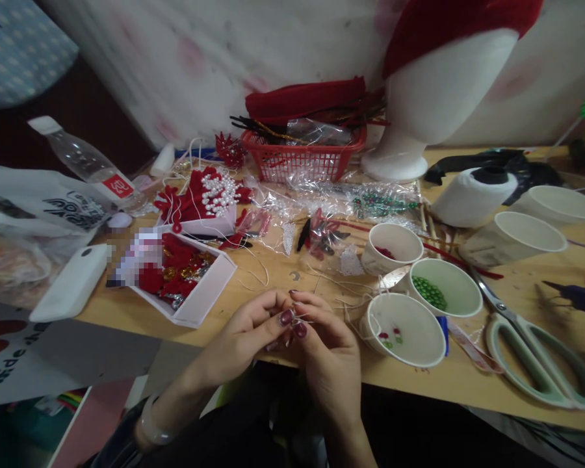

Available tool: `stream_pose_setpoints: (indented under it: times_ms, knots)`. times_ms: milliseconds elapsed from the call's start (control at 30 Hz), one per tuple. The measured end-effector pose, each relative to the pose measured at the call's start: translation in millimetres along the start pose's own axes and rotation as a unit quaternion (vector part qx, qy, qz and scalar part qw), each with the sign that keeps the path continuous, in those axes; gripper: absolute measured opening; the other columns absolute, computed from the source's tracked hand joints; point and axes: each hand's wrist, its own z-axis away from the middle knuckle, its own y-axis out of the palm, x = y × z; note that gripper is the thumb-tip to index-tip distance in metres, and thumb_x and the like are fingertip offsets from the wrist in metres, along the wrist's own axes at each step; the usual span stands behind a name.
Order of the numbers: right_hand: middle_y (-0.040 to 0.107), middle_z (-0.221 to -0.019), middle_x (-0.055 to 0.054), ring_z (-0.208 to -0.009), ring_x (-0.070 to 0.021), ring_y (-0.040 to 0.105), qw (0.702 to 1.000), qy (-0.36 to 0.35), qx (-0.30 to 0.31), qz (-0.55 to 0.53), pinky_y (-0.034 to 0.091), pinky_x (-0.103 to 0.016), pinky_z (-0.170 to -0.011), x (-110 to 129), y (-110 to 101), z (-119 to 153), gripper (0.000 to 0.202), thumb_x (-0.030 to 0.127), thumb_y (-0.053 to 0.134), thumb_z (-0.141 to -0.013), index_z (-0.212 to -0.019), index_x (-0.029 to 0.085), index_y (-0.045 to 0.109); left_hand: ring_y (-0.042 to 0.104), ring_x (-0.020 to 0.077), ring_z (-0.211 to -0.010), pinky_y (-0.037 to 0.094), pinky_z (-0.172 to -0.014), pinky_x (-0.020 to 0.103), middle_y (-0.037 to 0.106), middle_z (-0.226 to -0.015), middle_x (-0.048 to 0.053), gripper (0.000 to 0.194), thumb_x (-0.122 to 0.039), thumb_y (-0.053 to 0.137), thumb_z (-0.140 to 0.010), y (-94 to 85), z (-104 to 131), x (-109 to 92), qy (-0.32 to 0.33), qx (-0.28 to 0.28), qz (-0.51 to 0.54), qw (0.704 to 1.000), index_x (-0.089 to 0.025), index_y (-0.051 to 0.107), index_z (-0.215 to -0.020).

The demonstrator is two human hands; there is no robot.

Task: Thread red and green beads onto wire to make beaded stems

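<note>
My left hand [256, 335] and my right hand [332, 354] meet at the table's front edge, thumbs and fingertips pinched together. Between them runs a thin pale thread [302, 318]; anything else in the pinch is too small to make out. Close by on the right stands a paper cup [422, 325] holding a few red and green beads, with white thread over its rim. Behind it are a cup of green beads [429, 292] and a cup of dark red beads [385, 252]. Left of my hands sits a white box [205, 286] with red and gold ornaments.
Large scissors [526, 348] lie at the right. A red basket [302, 159], a white foam head [419, 97] and a thread cone [472, 195] stand behind. At the left are a plastic bottle [85, 156] and a white phone-like slab [73, 283].
</note>
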Motion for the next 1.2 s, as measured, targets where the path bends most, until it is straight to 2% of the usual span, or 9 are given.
stream_pose_setpoints:
  times_ms: [367,433,500,567,633,733,833,1033,1200]
  knots:
    - [0.068,-0.098,-0.002,-0.097,-0.0176,0.065,1.0,0.003,-0.022,-0.005,0.053,-0.03,-0.086,-1,1,-1,0.009,0.023,0.078,-0.078,-0.079,0.032,0.081,0.036,0.0069,-0.055,0.029,-0.052,0.021,0.046,-0.065,-0.005,0.034,-0.048,0.067,-0.086,-0.2,-1,1,-0.005,0.017,-0.006,1.0,-0.017,0.053,-0.081]
    - [0.067,-0.096,-0.001,-0.095,-0.0168,0.064,1.0,0.007,-0.029,-0.008,0.053,-0.028,-0.083,-1,2,-1,0.009,0.023,0.078,-0.078,-0.078,0.031,0.081,0.043,0.0079,-0.058,0.035,-0.056,0.021,0.051,-0.07,-0.003,0.03,-0.045,0.065,-0.088,-1.2,0,-1,0.006,0.005,-0.034,0.999,-0.017,0.055,-0.083]
    - [0.066,-0.094,-0.001,-0.094,-0.0163,0.064,0.999,0.007,-0.04,-0.006,0.053,-0.027,-0.081,0,3,-1,0.009,0.023,0.078,-0.077,-0.076,0.031,0.081,0.054,0.0117,-0.072,0.043,-0.067,0.023,0.058,-0.082,0.0,0.022,-0.04,0.066,-0.088,-1.4,2,-5,0.061,-0.047,-0.087,0.993,-0.019,0.06,-0.092]
    - [0.065,-0.093,-0.002,-0.093,-0.0164,0.063,0.998,0.011,-0.054,0.01,0.053,-0.026,-0.08,1,5,-1,0.008,0.022,0.079,-0.076,-0.075,0.03,0.08,0.058,0.0182,-0.095,0.046,-0.084,0.029,0.063,-0.098,0.003,0.027,-0.035,0.074,-0.082,0.3,4,-11,0.157,-0.106,-0.186,0.964,-0.023,0.065,-0.104]
    - [0.064,-0.093,-0.002,-0.091,-0.0169,0.064,0.997,0.009,-0.063,0.038,0.053,-0.026,-0.079,2,6,0,0.007,0.021,0.079,-0.075,-0.073,0.028,0.079,0.057,0.0232,-0.106,0.044,-0.094,0.035,0.065,-0.108,0.005,0.037,-0.031,0.082,-0.073,4.1,5,-16,0.237,-0.134,-0.299,0.915,-0.026,0.07,-0.108]
    - [0.065,-0.089,-0.003,-0.086,-0.0173,0.065,0.993,-0.048,-0.063,0.089,0.055,-0.025,-0.073,3,7,1,0.011,0.016,0.074,-0.076,-0.071,0.025,0.078,0.064,0.0233,-0.095,0.049,-0.085,0.036,0.071,-0.099,0.007,0.02,-0.026,0.08,-0.075,11.1,5,-19,0.261,-0.138,-0.374,0.879,-0.026,0.078,-0.094]
    - [0.066,-0.082,-0.003,-0.078,-0.0163,0.066,0.972,-0.145,-0.05,0.176,0.055,-0.023,-0.068,3,3,1,0.017,0.011,0.069,-0.078,-0.074,0.025,0.077,0.066,0.0202,-0.079,0.05,-0.072,0.033,0.072,-0.084,0.006,0.005,-0.026,0.074,-0.081,14.7,4,-18,0.257,-0.141,-0.337,0.895,-0.024,0.079,-0.082]
    - [0.07,-0.085,-0.003,-0.077,-0.0169,0.068,0.919,-0.26,0.003,0.298,0.054,-0.024,-0.07,2,-7,1,0.018,0.009,0.066,-0.082,-0.085,0.025,0.073,0.062,0.0179,-0.075,0.047,-0.072,0.032,0.07,-0.08,0.005,0.014,-0.032,0.076,-0.079,10.2,2,-17,0.241,-0.14,-0.26,0.925,-0.021,0.076,-0.072]
    - [0.075,-0.089,-0.004,-0.081,-0.0185,0.072,0.858,-0.331,0.09,0.382,0.056,-0.024,-0.072,7,-17,-11,0.021,0.009,0.067,-0.082,-0.095,0.025,0.071,0.059,0.0174,-0.077,0.044,-0.077,0.032,0.067,-0.078,0.004,0.022,-0.04,0.079,-0.077,4.7,-6,-12,0.213,-0.107,-0.141,0.961,-0.019,0.074,-0.071]
